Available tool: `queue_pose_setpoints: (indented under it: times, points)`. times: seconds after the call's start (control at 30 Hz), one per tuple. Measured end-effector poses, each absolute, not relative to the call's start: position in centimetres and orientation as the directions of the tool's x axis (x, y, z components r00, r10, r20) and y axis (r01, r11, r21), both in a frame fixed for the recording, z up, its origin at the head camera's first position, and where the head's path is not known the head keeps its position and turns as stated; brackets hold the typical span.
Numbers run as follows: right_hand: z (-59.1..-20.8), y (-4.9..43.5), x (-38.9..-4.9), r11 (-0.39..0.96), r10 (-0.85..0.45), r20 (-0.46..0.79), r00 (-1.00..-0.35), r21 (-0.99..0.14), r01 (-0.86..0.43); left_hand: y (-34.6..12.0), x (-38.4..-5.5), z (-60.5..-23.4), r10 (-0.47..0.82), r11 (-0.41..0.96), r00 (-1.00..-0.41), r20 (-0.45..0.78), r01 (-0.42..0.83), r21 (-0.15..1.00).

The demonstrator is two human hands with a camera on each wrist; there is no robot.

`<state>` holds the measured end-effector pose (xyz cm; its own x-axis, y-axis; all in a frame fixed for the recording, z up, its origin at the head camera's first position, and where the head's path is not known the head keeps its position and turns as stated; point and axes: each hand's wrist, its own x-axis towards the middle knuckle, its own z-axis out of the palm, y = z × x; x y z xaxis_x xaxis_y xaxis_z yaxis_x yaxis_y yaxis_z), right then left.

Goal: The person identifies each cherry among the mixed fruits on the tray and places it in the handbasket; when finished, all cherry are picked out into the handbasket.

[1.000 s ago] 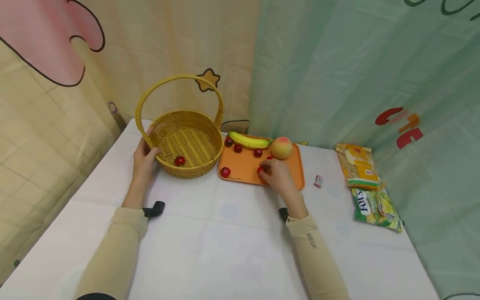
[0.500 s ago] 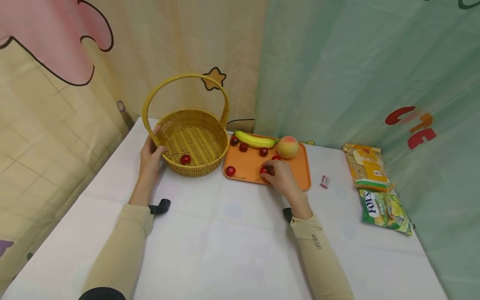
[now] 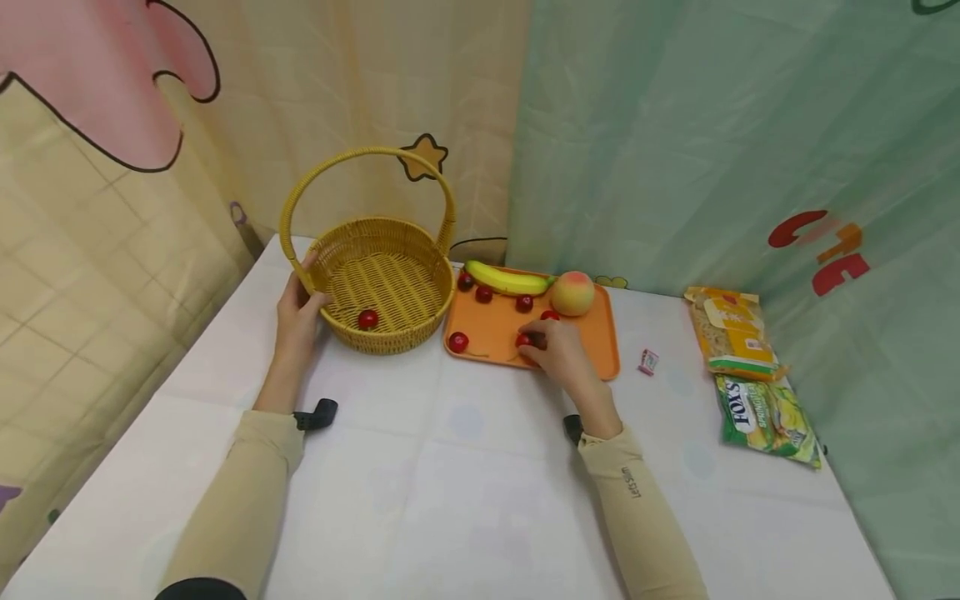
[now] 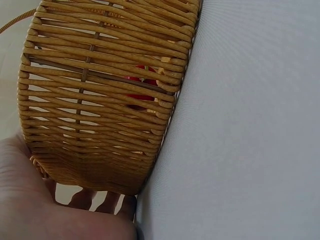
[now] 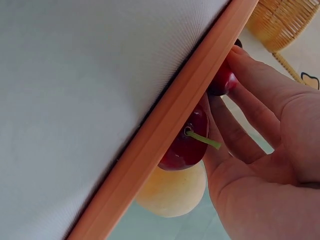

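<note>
My left hand [image 3: 296, 321] grips the side of a yellow wicker basket [image 3: 386, 340] by the foot of its tall handle, thumb at the rim. One red cherry [image 3: 367, 319] lies in the basket and shows through the weave in the left wrist view. My right hand [image 3: 566, 354] is over an orange tray [image 3: 495, 325], pinching a cherry [image 5: 223, 82] between thumb and fingers near the front edge. Another cherry [image 5: 187, 145] with a green stem sits beside those fingers. A stemmed cherry [image 3: 458, 342] lies in the tray's front left corner; several more lie farther back.
A banana [image 3: 506, 281] lies along the tray's back edge, with a peach [image 3: 572, 293] at its right end. Right of the tray is a small pink wrapped candy [image 3: 648, 362]. Farther right lie a yellow food bag [image 3: 733, 333] and a green FOX'S bag [image 3: 768, 421]. Curtains hang behind the table.
The head view has shifted slightly. Both hands keep their places, the left at the basket and the right at the cherry in the tray.
</note>
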<state>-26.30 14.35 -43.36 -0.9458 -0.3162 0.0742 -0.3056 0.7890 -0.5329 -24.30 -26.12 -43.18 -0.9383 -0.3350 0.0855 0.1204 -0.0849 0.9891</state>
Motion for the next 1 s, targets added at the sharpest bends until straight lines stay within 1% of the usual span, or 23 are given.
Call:
queue_pose_setpoints:
  times: [0.2,0.33,0.7,0.9,1.0]
  points:
    - [-43.3,14.34,-26.44,0.77,-0.317,0.068,-0.946,-0.563,-0.298,-26.18,-24.51,-43.17,-0.336,-0.102,-0.937,0.093,0.134,0.986]
    - [-43.16,14.36,-26.39,0.78,-0.312,0.066,-0.948,-0.551,-0.296,-26.11,-24.49,-43.13,-0.33,-0.124,-0.94,0.084,0.131,0.984]
    - [-43.34,14.26,-26.0,0.784,-0.32,0.032,-0.947,-0.552,-0.284,-26.2,-24.08,-43.47,-0.336,-0.11,-0.94,0.053,0.095,0.989]
    - [-43.42,14.36,-26.26,0.775,-0.324,0.048,-0.945,-0.56,-0.294,-26.29,-24.38,-43.57,-0.335,-0.122,-0.94,0.066,0.113,0.986]
    - [-43.42,14.4,-26.45,0.75,-0.332,0.071,-0.941,-0.585,-0.309,-26.25,-24.54,-43.55,-0.332,-0.131,-0.94,0.083,0.133,0.982]
